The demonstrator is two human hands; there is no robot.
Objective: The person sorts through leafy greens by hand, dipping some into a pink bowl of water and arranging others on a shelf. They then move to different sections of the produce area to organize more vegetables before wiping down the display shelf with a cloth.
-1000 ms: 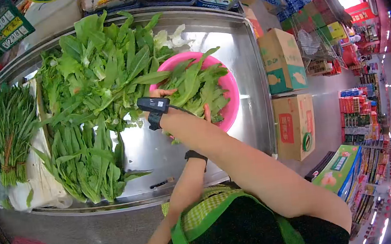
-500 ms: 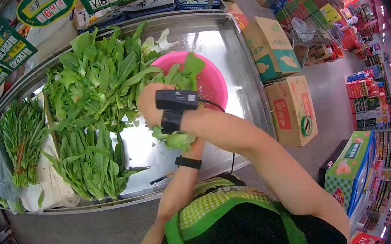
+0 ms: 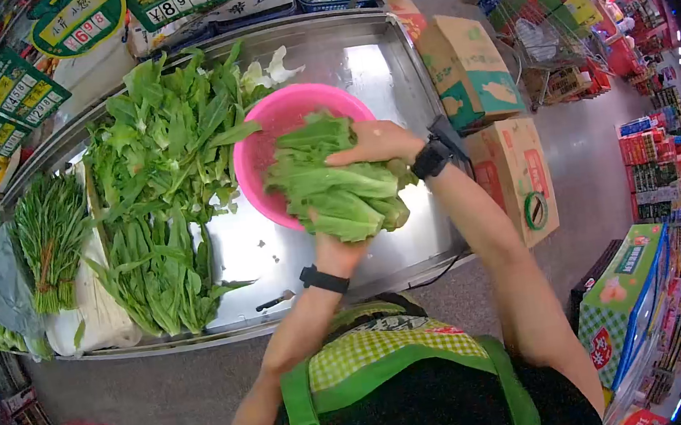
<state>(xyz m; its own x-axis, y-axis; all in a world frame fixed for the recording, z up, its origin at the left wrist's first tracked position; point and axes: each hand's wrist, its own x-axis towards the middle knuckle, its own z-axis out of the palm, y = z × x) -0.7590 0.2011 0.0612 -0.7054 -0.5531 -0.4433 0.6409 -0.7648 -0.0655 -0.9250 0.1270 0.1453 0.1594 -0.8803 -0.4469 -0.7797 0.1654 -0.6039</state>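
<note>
Green long-leaved vegetable bunch (image 3: 324, 185), pale-stemmed, is over the near right part of a round pink plastic basin (image 3: 246, 177); from my remote seat, I see the grip of the right hand (image 3: 378, 140) and left hand (image 3: 339, 252) closed around it, left fingers mostly hidden. I judge this a gathering step, the next move calling for aligned stems. An oval green price sign (image 3: 79, 22) reads 6.98, a rectangular green price sign (image 3: 179, 3) 8.98.

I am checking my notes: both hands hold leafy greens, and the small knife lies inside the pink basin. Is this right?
Wrong only about the small knife: the head view shows it on the metal table, outside the pink basin.
</note>
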